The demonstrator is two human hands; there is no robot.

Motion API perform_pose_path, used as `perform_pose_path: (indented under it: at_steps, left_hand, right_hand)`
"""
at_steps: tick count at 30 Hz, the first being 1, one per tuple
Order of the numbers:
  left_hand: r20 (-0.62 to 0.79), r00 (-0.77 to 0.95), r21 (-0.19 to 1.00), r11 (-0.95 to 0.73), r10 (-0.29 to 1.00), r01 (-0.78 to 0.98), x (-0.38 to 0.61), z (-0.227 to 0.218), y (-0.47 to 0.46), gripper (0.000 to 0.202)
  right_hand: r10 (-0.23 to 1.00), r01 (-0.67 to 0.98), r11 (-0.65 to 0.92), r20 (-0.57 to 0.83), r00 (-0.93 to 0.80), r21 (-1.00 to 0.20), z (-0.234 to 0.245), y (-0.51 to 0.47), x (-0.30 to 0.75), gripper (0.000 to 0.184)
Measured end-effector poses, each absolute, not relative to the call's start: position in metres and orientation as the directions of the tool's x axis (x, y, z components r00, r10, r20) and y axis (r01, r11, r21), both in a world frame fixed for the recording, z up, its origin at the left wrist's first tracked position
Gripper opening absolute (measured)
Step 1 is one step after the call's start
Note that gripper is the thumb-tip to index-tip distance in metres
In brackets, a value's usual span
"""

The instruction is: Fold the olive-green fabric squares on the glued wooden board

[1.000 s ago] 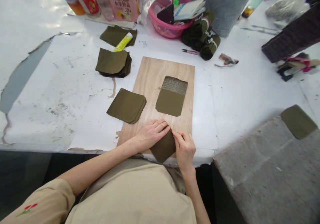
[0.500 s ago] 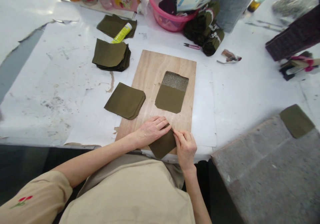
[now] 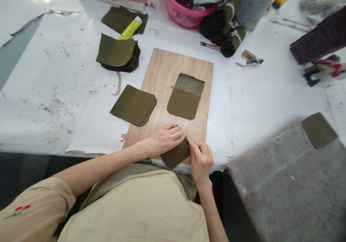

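At the near end of a wooden board (image 3: 189,62), a dark olive fabric piece (image 3: 176,155) lies turned like a diamond. My left hand (image 3: 165,140) rests flat across its upper left side, fingers stretched out and pressing on it; the thumb is hidden. Thumb and fingers of my right hand (image 3: 201,159) pinch the piece's right corner, where a narrow edge looks folded up. Farther up the board sits another olive piece (image 3: 184,103) with a greyish, rough-looking band along its top. To its left, a small stack of olive pieces (image 3: 133,105) overlaps the board's edge.
Two more olive piles, one nearer (image 3: 116,51) and one farther (image 3: 113,18), lie back left with a yellow glue stick (image 3: 130,28). Behind are a pink basket (image 3: 183,18), dark yarn bundles (image 3: 229,44) and pink snips (image 3: 209,45). A grey slab (image 3: 292,184) bears one olive piece (image 3: 319,130) at right.
The view has shifted slightly, so things on the table sit a little higher in it. Both hands keep nearly the same place on the fabric piece.
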State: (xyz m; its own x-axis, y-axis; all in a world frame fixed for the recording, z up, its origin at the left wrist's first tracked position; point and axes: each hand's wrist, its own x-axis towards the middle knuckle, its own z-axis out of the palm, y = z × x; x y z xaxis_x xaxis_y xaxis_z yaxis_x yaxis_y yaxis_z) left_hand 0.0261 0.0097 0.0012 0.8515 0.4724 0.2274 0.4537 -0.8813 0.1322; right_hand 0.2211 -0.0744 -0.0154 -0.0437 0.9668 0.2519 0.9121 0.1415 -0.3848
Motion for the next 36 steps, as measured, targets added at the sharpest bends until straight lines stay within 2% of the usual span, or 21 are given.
perform_pose_path:
  at_steps: [11, 23, 36]
  left_hand:
    - [0.214, 0.853, 0.115, -0.879, 0.476, 0.462, 0.028, 0.007, 0.007, 0.025]
    - [0.150, 0.859, 0.094, -0.872, 0.490, 0.481, 0.032, 0.013, 0.002, 0.027]
    - [0.164, 0.853, 0.097, -0.869, 0.495, 0.485, 0.036, 0.011, -0.003, 0.031]
  right_hand:
    - [0.966, 0.895, 0.140, 0.255, -0.031, -0.423, -0.015, -0.084, 0.227, 0.023]
    - [0.972, 0.917, 0.141, 0.230, -0.056, -0.374, -0.017, -0.090, 0.233, 0.026]
    - [0.966, 0.927, 0.174, 0.241, -0.095, -0.333, -0.013, -0.092, 0.236, 0.026]
